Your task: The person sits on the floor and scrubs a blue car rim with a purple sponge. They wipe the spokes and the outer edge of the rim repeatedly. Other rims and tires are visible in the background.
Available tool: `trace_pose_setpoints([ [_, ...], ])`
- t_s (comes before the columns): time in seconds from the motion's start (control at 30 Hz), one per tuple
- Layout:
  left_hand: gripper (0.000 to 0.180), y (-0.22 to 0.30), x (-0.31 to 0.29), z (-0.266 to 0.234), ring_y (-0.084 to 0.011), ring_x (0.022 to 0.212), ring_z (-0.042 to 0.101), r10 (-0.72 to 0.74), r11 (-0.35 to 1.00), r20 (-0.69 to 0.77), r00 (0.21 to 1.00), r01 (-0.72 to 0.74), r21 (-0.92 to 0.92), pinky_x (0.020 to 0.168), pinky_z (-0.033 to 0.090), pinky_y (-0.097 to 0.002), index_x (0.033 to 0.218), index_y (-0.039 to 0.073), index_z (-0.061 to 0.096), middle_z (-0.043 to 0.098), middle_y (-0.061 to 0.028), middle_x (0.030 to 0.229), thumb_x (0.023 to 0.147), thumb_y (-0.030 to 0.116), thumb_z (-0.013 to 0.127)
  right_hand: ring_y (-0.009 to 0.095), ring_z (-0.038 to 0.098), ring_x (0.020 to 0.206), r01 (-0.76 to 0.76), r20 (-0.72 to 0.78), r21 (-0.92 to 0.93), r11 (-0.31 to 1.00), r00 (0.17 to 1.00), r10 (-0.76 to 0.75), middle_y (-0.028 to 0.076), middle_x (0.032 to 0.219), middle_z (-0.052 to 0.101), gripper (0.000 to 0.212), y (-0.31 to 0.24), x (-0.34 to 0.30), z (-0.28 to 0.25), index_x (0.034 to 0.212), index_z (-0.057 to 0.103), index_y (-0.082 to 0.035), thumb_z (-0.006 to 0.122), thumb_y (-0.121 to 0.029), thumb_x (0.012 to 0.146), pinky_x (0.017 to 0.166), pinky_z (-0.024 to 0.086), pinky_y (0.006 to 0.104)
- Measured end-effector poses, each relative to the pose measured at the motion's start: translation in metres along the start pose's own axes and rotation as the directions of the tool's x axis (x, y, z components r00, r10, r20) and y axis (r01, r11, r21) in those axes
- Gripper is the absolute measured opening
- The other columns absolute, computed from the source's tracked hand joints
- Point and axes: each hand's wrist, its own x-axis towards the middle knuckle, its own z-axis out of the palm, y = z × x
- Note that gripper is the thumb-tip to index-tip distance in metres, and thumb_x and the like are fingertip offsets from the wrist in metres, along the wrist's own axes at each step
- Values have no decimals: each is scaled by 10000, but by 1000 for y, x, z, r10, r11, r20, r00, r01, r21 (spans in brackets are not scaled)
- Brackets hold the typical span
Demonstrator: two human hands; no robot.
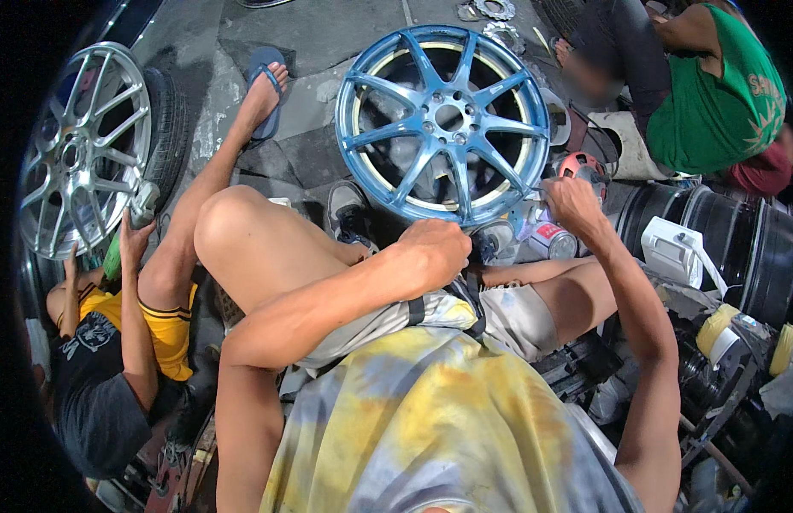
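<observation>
A blue multi-spoke wheel rim [443,124] stands upright on the concrete in front of me, leaning toward my knees. My left hand [435,250] is closed in a fist at the rim's lower edge; what it grips is hidden. My right hand [569,198] rests against the rim's lower right edge, fingers curled, next to a small can [552,241] and a red tool [584,167]. Whether the right hand holds anything I cannot tell.
A silver wheel with tyre [88,145] stands at the left, touched by a seated person in a yellow and black shirt [123,342]. Another person in a green shirt [713,94] crouches at the upper right. Black rims [738,248], tape rolls [721,329] and a white container [670,252] crowd the right.
</observation>
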Motion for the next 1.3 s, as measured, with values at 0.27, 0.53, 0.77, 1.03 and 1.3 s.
trace_pose_setpoints([
  [0.27,327,22,-2,16,-377,868,707,47,997,217,975,-59,51,767,567,-439,866,-18,745,712,-228,860,923,284,633,333,678,661,-17,-253,274,961,963,90,149,883,655,99,-68,-2,50,843,628,-39,554,-104,858,567,539,456],
  [0.53,325,20,2,27,-374,922,706,-11,995,337,941,-22,95,805,558,-451,887,-14,748,717,-236,929,922,279,613,386,677,791,-219,-65,412,884,961,268,189,936,677,227,-61,6,36,1081,686,-42,611,-161,904,624,544,475],
  [0.77,322,19,3,26,-372,899,709,28,995,322,946,-57,79,784,567,-443,890,-6,751,721,-226,916,920,286,617,387,685,803,-155,-122,518,841,960,252,186,999,676,383,-130,-10,39,1257,619,-38,603,-162,895,692,554,491],
  [1.03,312,25,7,25,-376,894,708,40,995,312,949,-68,79,789,562,-454,881,-9,750,719,-228,904,921,272,619,384,697,720,-269,-169,494,827,903,395,199,935,709,423,-150,-16,50,1305,590,-43,574,-81,884,623,561,491],
  [1.3,343,15,-2,25,-388,850,706,80,994,236,968,-96,60,780,564,-438,853,-30,739,708,-235,846,934,278,611,363,695,639,-464,-238,295,835,811,535,197,790,703,221,-149,-3,58,1062,667,-1,523,-111,936,579,567,458],
])
